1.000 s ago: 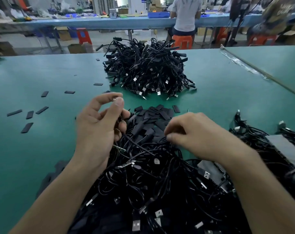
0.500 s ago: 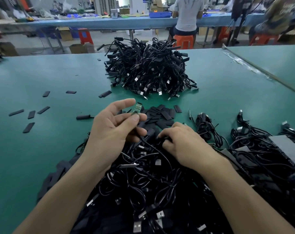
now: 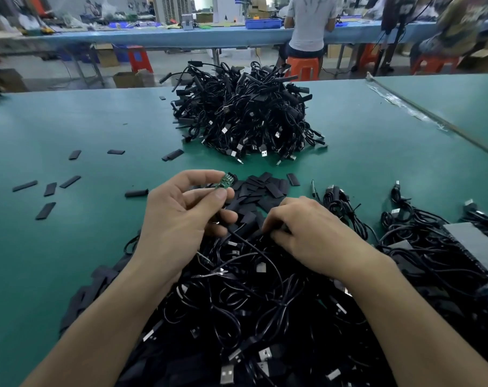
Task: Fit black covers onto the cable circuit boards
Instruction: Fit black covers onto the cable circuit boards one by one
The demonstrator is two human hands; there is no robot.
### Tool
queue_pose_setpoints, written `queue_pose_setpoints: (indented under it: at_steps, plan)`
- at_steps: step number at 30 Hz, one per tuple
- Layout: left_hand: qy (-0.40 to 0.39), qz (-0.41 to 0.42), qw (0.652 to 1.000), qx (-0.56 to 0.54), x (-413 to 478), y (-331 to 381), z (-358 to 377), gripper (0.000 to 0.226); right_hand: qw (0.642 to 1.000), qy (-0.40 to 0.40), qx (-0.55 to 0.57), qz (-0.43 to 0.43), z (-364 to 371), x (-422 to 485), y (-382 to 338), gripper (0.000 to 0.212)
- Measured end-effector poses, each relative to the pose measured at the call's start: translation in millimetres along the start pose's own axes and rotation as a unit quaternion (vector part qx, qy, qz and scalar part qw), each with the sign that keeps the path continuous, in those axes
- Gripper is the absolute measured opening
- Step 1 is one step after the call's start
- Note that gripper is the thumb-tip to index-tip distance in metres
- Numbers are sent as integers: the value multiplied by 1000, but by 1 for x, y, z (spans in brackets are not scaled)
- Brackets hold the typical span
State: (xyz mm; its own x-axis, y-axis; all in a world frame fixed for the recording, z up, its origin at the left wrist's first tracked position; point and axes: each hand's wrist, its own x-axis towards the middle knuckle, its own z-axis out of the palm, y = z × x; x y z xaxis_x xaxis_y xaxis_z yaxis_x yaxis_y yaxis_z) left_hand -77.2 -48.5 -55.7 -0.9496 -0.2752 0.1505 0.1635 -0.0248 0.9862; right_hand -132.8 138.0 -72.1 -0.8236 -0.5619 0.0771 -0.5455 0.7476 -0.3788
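My left hand (image 3: 181,216) pinches a small green circuit board (image 3: 225,181) on the end of a black cable, held just above the table. A loose heap of flat black covers (image 3: 265,191) lies right behind it. My right hand (image 3: 307,233) rests with curled fingers on the near edge of that heap; its fingertips are hidden, so what they hold is unclear. A tangle of black USB cables (image 3: 251,317) spreads under both forearms.
A tall pile of black cables (image 3: 245,115) stands mid-table on the green mat (image 3: 69,247). Stray covers (image 3: 50,188) lie scattered at the left. More cables and a grey pad (image 3: 477,247) sit at the right. A person (image 3: 310,23) sits at a far bench.
My left hand has turned and brought the green board up into view between thumb and forefinger. My right hand has moved left and down onto the heap of covers.
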Motion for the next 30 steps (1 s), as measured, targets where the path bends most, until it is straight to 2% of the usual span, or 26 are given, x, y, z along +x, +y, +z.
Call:
queue_pose_setpoints:
  at_steps: [5,8,13,16,18,24,27,30]
  plan:
    - [-19,2,1000,15,-2,1,0,16,997,-11,57,53,-1,2,-2,24]
    - [-30,5,999,22,-3,2,0,16,997,-17,28,64,2,3,-2,23]
    - [-38,9,999,22,-4,4,1,16,995,-89,4,53,-1,4,1,29]
    - [-40,12,999,23,-3,4,0,16,993,-103,-18,47,0,5,2,30]
    - [-39,13,999,23,-3,3,0,17,996,-72,5,49,2,4,3,26]
    - [-39,9,999,22,-3,-1,-1,17,992,105,63,39,0,1,6,13]
    - [-39,10,999,35,-2,-2,-1,20,962,160,218,33,-8,3,3,12]
    - [-40,10,998,49,-2,-2,-1,20,884,151,443,15,-16,3,-5,13]
